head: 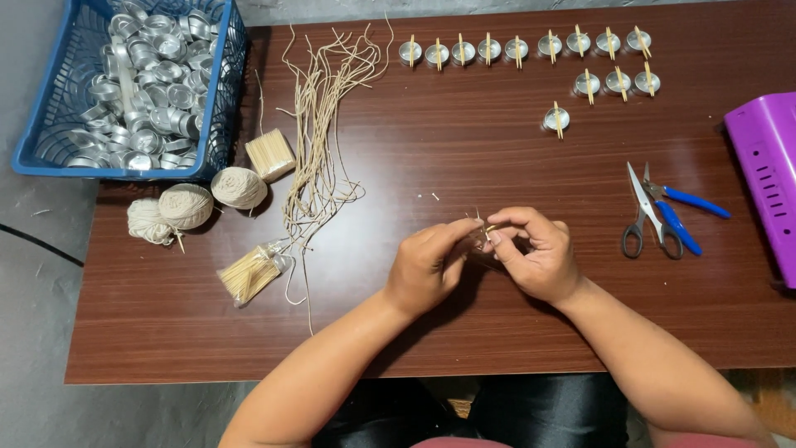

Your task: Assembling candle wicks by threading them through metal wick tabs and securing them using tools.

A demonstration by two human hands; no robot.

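Left hand [427, 264]: curled in, fingertips pinching one side of a small stick [489, 229] with a bit of wick string [476, 219] around it
Right hand [535, 253]: thumb and forefinger pressed on the stick's other end, remaining fingers folded under
Stick: right between both hands' fingertips, just above the table [414, 332], near its middle
Room: bare wood in front and to the left, scissors [649, 214] and blue pliers [680, 211] near on the right, purple box [767, 178] at the right edge
Far side: finished cups [531, 46] well apart, loose wick strands [323, 133] left of centre

Bright, even light; sharp focus.
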